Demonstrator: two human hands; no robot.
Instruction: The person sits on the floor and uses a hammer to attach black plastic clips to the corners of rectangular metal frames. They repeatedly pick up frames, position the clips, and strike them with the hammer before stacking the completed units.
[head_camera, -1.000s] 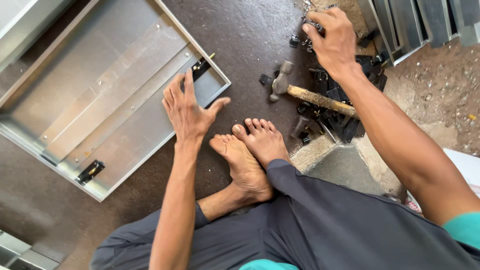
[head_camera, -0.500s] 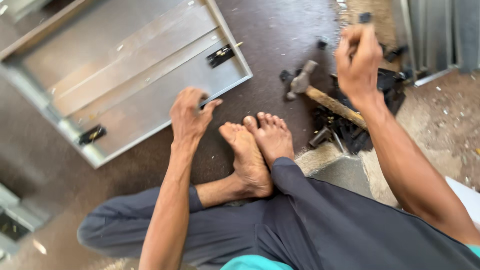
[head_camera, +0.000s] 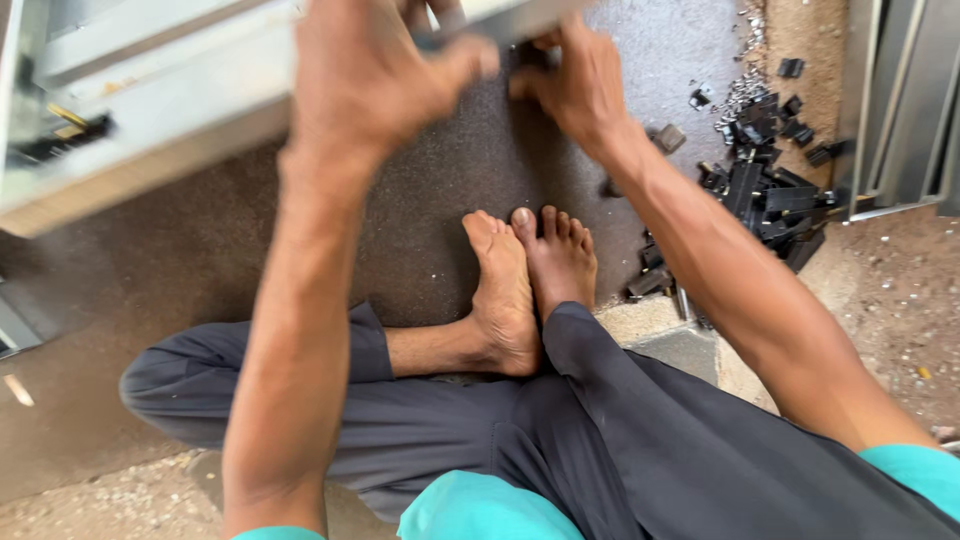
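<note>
Bare floor lies open between metal panel and black parts pile.

Both hands grip grey metal panel; bare feet below.

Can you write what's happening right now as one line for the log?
left hand: grips metal frame edge | right hand: at frame corner | black parts: piled on floor, right

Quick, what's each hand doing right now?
Left hand: closed on the edge of the metal frame.
Right hand: fingers on the same frame's edge; grip cannot be told.
</note>
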